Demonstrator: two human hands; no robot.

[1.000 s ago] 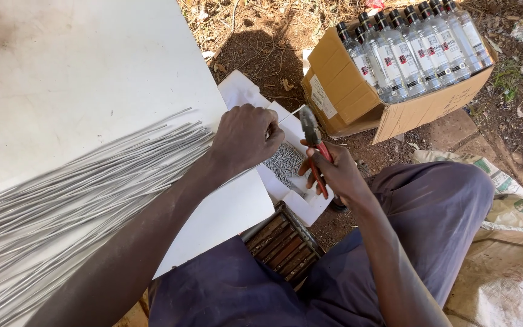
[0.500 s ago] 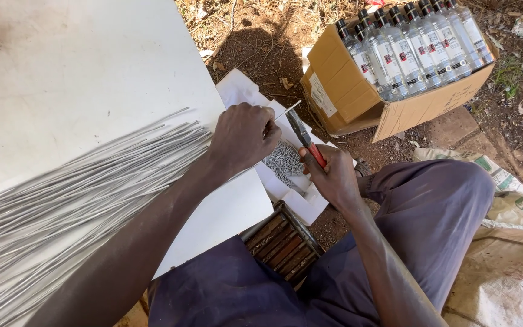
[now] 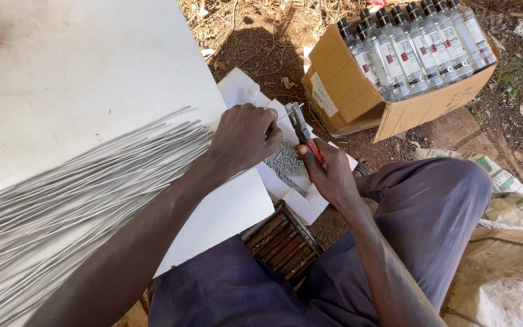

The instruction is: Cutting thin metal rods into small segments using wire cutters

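The right hand (image 3: 333, 177) is closed around the red handles of a pair of pliers (image 3: 302, 128), whose long axis runs up and slightly left, nose away from the person. The left hand (image 3: 244, 136) pinches a thin wire (image 3: 282, 116) lying roughly level, its tip meeting the plier nose. Below them, cut wire pieces (image 3: 284, 162) lie on white paper (image 3: 243, 91). Long wire rods (image 3: 80, 181) fan across the white bench (image 3: 92, 66).

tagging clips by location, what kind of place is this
Probably an outdoor, makeshift work spot: bare dirt ground with dry litter, a cardboard box of bottles set on the soil, and sacks spread beside the person.
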